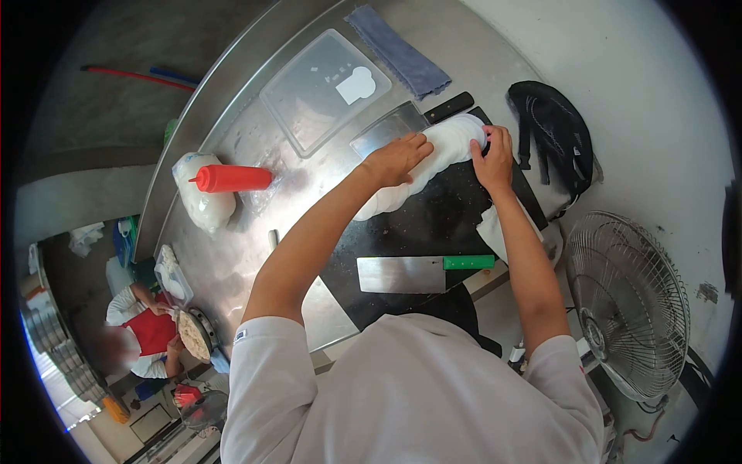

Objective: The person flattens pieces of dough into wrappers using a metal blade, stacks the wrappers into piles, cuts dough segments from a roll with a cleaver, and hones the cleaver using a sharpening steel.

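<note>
A long row of overlapping thin white rounds, like dough wrappers (446, 151), lies slantwise across the black cutting board (433, 220). My left hand (398, 158) rests on top of the row near its middle, with thumb and fingers apart. At the row's far right end, my right hand (493, 158) has its thumb and fingers around the edge of the last rounds. A cleaver (402, 275) with a green handle lies flat on the board's near side. Behind the row is a black-handled knife (449, 107), its blade mostly hidden, beside a clear plastic container (389, 129).
A clear lid (325, 91), a blue-grey cloth (398, 51), a red squeeze bottle (232, 179) and a white filled bag (207, 197) lie on the steel table (251, 251). A black bag (553, 135) and metal fan (627, 305) stand right. A co-worker (148, 329) handles a pan at left.
</note>
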Demonstrator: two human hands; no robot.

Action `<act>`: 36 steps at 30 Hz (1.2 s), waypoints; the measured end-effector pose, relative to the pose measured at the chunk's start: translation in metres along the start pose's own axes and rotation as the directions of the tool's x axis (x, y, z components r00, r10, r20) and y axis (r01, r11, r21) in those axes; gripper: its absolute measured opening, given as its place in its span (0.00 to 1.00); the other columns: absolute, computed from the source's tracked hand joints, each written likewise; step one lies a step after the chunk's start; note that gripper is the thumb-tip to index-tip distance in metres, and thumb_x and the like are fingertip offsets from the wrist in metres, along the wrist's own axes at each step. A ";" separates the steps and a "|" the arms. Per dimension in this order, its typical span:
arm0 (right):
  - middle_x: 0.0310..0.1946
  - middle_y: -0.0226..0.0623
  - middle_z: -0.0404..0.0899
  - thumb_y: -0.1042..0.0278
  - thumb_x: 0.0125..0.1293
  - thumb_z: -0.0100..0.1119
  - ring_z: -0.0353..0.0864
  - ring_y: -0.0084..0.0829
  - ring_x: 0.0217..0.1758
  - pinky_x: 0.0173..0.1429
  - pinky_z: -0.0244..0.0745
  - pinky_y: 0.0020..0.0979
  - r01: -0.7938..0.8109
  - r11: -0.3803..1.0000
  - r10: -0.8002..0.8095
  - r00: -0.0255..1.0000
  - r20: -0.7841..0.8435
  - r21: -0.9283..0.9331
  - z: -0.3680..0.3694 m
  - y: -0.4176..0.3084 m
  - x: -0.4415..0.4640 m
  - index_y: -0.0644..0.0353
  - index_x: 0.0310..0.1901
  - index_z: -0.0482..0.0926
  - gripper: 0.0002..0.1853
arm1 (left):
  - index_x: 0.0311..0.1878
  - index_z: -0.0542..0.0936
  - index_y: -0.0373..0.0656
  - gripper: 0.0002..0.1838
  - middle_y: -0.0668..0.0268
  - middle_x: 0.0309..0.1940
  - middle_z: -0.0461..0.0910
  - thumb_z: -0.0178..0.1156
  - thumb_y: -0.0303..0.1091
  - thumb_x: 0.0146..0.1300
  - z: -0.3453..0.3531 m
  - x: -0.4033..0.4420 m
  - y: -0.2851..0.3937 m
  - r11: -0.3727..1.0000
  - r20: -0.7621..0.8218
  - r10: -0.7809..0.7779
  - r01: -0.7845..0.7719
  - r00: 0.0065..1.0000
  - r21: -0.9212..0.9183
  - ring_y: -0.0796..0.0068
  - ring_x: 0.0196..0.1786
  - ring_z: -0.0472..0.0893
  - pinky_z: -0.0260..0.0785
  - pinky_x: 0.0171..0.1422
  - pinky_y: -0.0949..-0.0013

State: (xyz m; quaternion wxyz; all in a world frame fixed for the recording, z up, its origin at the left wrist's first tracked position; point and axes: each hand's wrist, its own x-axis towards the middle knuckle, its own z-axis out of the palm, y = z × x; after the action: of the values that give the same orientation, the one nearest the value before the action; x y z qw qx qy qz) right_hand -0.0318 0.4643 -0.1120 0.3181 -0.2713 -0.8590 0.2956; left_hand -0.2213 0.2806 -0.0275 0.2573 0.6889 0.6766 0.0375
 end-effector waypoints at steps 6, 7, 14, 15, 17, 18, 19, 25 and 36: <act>0.53 0.48 0.77 0.67 0.62 0.69 0.76 0.52 0.59 0.63 0.73 0.47 -0.023 1.000 0.023 1.000 -0.003 0.007 0.000 0.000 0.000 0.63 0.54 0.75 0.21 | 0.70 0.71 0.42 0.43 0.54 0.67 0.71 0.79 0.26 0.48 0.000 -0.006 -0.001 0.999 -0.126 0.001 -0.007 0.992 -0.047 0.50 0.72 0.71 0.66 0.78 0.55; 0.53 0.48 0.77 0.67 0.62 0.69 0.76 0.52 0.59 0.64 0.73 0.47 -0.025 1.000 0.025 1.000 -0.004 0.006 -0.001 -0.001 0.000 0.63 0.54 0.75 0.21 | 0.71 0.71 0.42 0.44 0.54 0.68 0.71 0.80 0.27 0.49 0.002 -0.008 -0.002 0.999 -0.171 0.019 -0.024 0.985 -0.030 0.50 0.72 0.71 0.66 0.78 0.56; 0.51 0.47 0.78 0.67 0.61 0.69 0.77 0.52 0.58 0.62 0.74 0.47 -0.038 0.999 0.038 0.999 -0.026 0.005 0.001 -0.002 0.003 0.63 0.53 0.75 0.20 | 0.72 0.72 0.45 0.44 0.53 0.67 0.72 0.80 0.29 0.50 0.006 -0.015 0.000 0.995 -0.144 -0.070 0.058 0.987 -0.086 0.48 0.69 0.75 0.68 0.77 0.55; 0.50 0.47 0.78 0.67 0.61 0.70 0.77 0.52 0.57 0.62 0.74 0.47 -0.040 0.999 0.040 0.999 -0.031 0.001 0.001 -0.002 0.003 0.63 0.52 0.75 0.20 | 0.72 0.72 0.45 0.44 0.53 0.67 0.72 0.80 0.29 0.49 0.004 -0.014 0.000 0.992 -0.132 -0.073 0.058 0.989 -0.108 0.48 0.69 0.75 0.68 0.77 0.55; 0.50 0.47 0.77 0.67 0.61 0.70 0.77 0.52 0.57 0.62 0.74 0.47 -0.041 0.999 0.042 0.999 -0.033 0.005 0.001 -0.002 0.002 0.63 0.52 0.75 0.20 | 0.72 0.72 0.45 0.44 0.53 0.67 0.72 0.81 0.29 0.49 0.004 -0.012 0.000 0.993 -0.141 -0.054 0.039 0.989 -0.108 0.48 0.69 0.75 0.68 0.77 0.55; 0.50 0.47 0.77 0.67 0.60 0.70 0.77 0.52 0.57 0.61 0.74 0.47 -0.041 0.999 0.041 0.999 -0.035 0.006 0.000 -0.003 0.003 0.63 0.52 0.75 0.20 | 0.72 0.72 0.45 0.44 0.52 0.67 0.72 0.81 0.29 0.49 0.003 -0.010 -0.001 0.996 -0.162 -0.033 0.019 0.986 -0.082 0.48 0.69 0.75 0.68 0.77 0.56; 0.50 0.47 0.77 0.67 0.60 0.70 0.77 0.52 0.57 0.61 0.74 0.46 -0.041 0.999 0.041 0.999 -0.035 0.003 -0.001 -0.003 0.004 0.63 0.52 0.75 0.20 | 0.72 0.72 0.46 0.44 0.52 0.67 0.72 0.81 0.29 0.49 0.003 -0.009 -0.002 0.999 -0.182 -0.012 0.002 0.983 -0.054 0.48 0.69 0.75 0.69 0.76 0.56; 0.49 0.47 0.77 0.68 0.60 0.70 0.78 0.51 0.56 0.61 0.75 0.46 -0.042 0.999 0.042 0.998 -0.035 0.014 0.002 -0.001 0.003 0.63 0.52 0.75 0.20 | 0.70 0.72 0.45 0.43 0.52 0.65 0.73 0.80 0.28 0.49 0.004 -0.011 0.000 0.992 -0.181 -0.059 0.037 0.982 -0.122 0.47 0.70 0.74 0.69 0.75 0.56; 0.50 0.47 0.78 0.67 0.60 0.71 0.78 0.52 0.57 0.63 0.74 0.47 -0.056 0.998 0.056 0.998 -0.027 0.007 -0.001 -0.003 0.003 0.63 0.52 0.76 0.21 | 0.58 0.77 0.42 0.22 0.52 0.54 0.79 0.70 0.28 0.61 0.009 0.007 0.002 0.960 -0.150 -0.251 0.226 0.956 -0.164 0.47 0.62 0.79 0.74 0.66 0.52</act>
State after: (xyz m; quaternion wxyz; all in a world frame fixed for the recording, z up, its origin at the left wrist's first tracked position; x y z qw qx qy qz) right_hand -0.0336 0.4646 -0.1085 0.3222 -0.2982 -0.8457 0.3032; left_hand -0.2149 0.2848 -0.0366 0.2508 0.5758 0.7699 0.1137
